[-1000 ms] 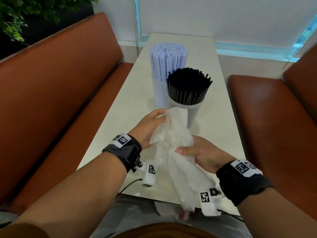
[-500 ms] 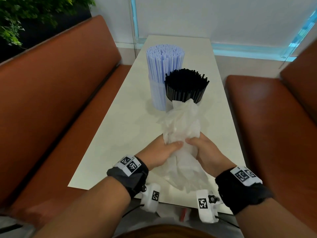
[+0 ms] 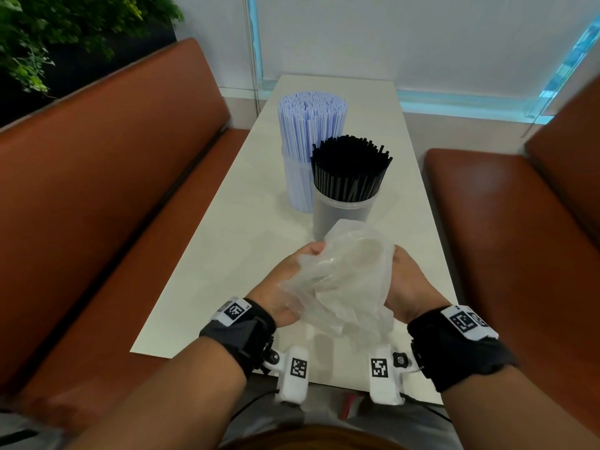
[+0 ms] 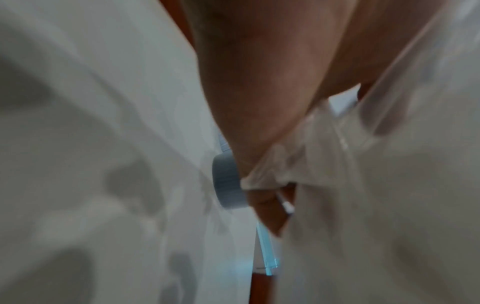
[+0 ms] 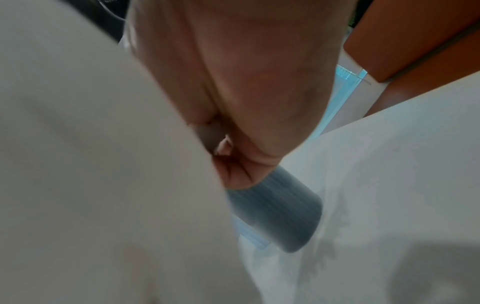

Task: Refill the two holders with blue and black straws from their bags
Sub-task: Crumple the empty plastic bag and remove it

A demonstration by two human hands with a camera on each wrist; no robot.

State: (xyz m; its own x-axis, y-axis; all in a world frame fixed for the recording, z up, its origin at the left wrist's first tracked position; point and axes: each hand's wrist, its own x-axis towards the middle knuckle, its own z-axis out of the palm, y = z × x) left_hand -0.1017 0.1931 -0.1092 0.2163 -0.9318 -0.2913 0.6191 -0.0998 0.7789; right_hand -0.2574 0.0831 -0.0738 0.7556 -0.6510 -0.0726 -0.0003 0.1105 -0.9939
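Observation:
Blue straws (image 3: 311, 125) fill a clear holder (image 3: 297, 186) at mid-table. In front of it, black straws (image 3: 350, 167) fill a second clear holder (image 3: 337, 216). Close to the near edge, both hands bunch an empty clear plastic bag (image 3: 344, 280) between them. My left hand (image 3: 285, 280) grips its left side and my right hand (image 3: 406, 284) its right side; the plastic hides most of the fingers. The left wrist view is blurred: a palm (image 4: 259, 82) lies against the crumpled bag (image 4: 389, 185). In the right wrist view, curled fingers (image 5: 233, 170) press the bag (image 5: 91, 185), with the black-straw holder (image 5: 280, 214) just beyond.
The long white table (image 3: 227, 254) runs away from me between two orange-brown benches (image 3: 113, 190) (image 3: 503, 222). A plant (image 3: 65, 27) stands at the top left. A wall and a window strip (image 3: 454, 102) close the far end. A small red item (image 3: 346, 406) shows below the near table edge.
Half a second ago the bag stood tall between my hands, reaching up to the black straws. Now it is squashed into a low wad between both hands.

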